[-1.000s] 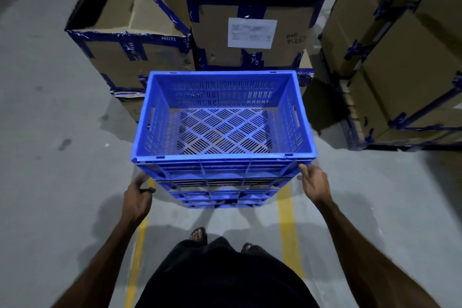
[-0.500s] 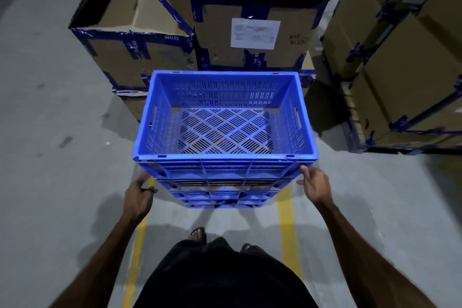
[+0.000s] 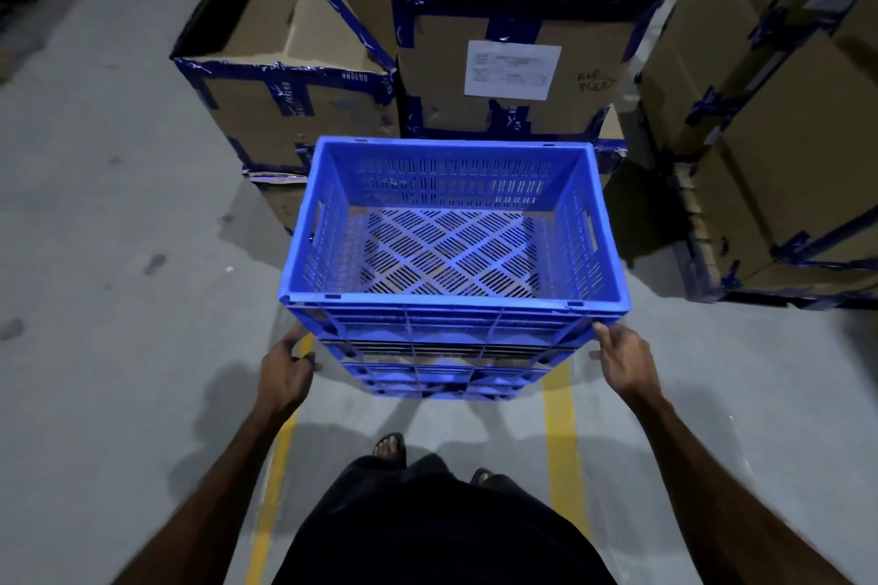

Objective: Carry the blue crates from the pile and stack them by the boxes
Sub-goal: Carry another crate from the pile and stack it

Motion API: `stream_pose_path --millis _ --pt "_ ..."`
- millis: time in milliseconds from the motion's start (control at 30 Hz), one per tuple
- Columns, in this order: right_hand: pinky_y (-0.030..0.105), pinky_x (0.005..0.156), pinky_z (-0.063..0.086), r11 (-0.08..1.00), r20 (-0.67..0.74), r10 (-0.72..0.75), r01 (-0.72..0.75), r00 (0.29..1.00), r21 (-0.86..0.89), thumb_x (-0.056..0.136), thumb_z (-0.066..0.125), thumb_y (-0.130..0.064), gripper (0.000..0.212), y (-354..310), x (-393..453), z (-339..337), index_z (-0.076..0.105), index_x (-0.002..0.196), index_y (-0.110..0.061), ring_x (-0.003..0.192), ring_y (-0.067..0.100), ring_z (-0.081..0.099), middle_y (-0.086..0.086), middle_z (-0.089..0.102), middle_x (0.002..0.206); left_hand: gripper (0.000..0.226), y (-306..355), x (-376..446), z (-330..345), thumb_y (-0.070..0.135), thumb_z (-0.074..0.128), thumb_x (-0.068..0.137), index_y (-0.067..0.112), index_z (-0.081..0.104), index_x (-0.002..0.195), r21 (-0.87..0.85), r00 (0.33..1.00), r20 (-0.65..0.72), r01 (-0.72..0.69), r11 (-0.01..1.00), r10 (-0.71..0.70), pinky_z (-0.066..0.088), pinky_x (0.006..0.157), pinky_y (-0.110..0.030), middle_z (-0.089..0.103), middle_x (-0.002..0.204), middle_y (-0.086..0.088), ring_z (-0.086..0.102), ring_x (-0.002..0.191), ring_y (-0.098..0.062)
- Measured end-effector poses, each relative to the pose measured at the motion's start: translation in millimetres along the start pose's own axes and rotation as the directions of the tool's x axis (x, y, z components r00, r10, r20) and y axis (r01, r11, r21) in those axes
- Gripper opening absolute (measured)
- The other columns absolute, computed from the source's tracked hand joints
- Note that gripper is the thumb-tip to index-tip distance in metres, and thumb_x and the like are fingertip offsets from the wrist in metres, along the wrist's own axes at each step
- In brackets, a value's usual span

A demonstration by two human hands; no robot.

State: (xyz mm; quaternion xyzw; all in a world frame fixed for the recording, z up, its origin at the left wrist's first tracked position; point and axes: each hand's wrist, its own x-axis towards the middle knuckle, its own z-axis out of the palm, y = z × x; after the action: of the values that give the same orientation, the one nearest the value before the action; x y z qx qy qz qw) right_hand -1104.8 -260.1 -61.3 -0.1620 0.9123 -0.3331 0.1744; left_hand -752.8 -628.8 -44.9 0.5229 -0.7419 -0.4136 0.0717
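Looking down from the head camera, the only view, a blue crate sits on top of other blue crates as a stack, just in front of the taped cardboard boxes at the far side. More boxes stand at the right. The stack stands on the grey floor, between two yellow lines, with the person's feet near it.

The left hand is at the near-left corner of the stack, below the top rim; its fingers are curled, and it seems to touch the crate wall, but I cannot tell if it really grips. The right hand is at the near-right corner, with fingertips on the edge under the top rim and the thumb apart; it looks like a light touch, not a full hold.

In my judgement the step is the setting and aligning of the top crate. To do it well, both hands should press equally at the two corners, so the crate does not turn. The rims should match on all four sides before the hands let go. A crooked crate could slip when the next one comes on it.
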Motion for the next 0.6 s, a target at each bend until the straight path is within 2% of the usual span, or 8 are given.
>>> stream_pose_path --millis 100,233,333,433,533,600 --pt "0.053 0.075 0.06 0.999 -0.002 0.027 -0.027 1.0 0.023 0.098 0.037 -0.071 0.066 -6 -4 -1 0.067 0.101 -0.012 0.076 0.021 0.075 0.01 0.075 0.093 0.073 2 -1 3 -0.005 0.063 0.082 0.024 0.055 0.148 0.012 1.0 0.003 0.02 1.0 -0.02 0.05 0.093 -0.043 0.074 0.118 -0.01 0.068 0.111 -0.032" --pt "0.05 0.074 0.06 0.999 -0.041 0.01 -0.008 0.999 0.05 0.092 0.033 -0.077 0.073 -9 -7 2 0.066 0.099 -0.012 0.07 0.019 0.075 0.009 0.074 0.089 0.073 -2 3 2 -0.001 0.063 0.081 0.024 0.054 0.148 0.007 1.0 0.024 0.019 1.0 -0.019 0.05 0.095 -0.044 0.07 0.129 -0.009 0.066 0.117 -0.032" --pt "0.051 0.073 0.06 0.998 -0.039 0.018 -0.015 0.999 0.067 0.101 0.039 -0.063 0.054 -15 -12 2 0.064 0.099 -0.015 0.071 0.021 0.075 0.012 0.074 0.094 0.074 -5 7 1 0.004 0.063 0.078 0.027 0.054 0.148 0.019 0.999 0.028 0.02 1.0 -0.02 0.051 0.097 -0.044 0.064 0.139 -0.005 0.063 0.124 -0.032" --pt "0.052 0.072 0.06 0.998 -0.045 -0.01 0.013 0.999 0.054 0.104 0.041 -0.054 0.046 -13 -15 0 0.065 0.101 -0.015 0.072 0.021 0.076 0.013 0.075 0.096 0.077 -4 5 4 0.0 0.064 0.078 0.032 0.054 0.147 0.0 0.999 0.03 0.01 1.0 -0.01 0.051 0.089 -0.042 0.07 0.128 -0.007 0.069 0.109 -0.033" --pt "0.053 0.07 0.06 0.998 -0.03 -0.052 0.054 0.998 0.043 0.104 0.04 -0.058 0.051 -8 -16 -2 0.066 0.105 -0.015 0.073 0.018 0.075 0.011 0.075 0.095 0.077 -4 2 5 -0.005 0.063 0.078 0.033 0.057 0.144 -0.003 1.0 0.023 0.014 1.0 -0.014 0.049 0.084 -0.039 0.074 0.11 -0.009 0.07 0.102 -0.035" --pt "0.054 0.07 0.06 0.997 -0.021 -0.072 0.073 0.997 0.04 0.103 0.038 -0.061 0.054 -4 -15 -3 0.066 0.107 -0.015 0.076 0.018 0.075 0.011 0.075 0.094 0.073 -3 3 4 -0.003 0.062 0.079 0.036 0.057 0.141 -0.005 1.0 0.028 0.009 1.0 -0.009 0.049 0.084 -0.039 0.075 0.111 -0.011 0.07 0.102 -0.033"
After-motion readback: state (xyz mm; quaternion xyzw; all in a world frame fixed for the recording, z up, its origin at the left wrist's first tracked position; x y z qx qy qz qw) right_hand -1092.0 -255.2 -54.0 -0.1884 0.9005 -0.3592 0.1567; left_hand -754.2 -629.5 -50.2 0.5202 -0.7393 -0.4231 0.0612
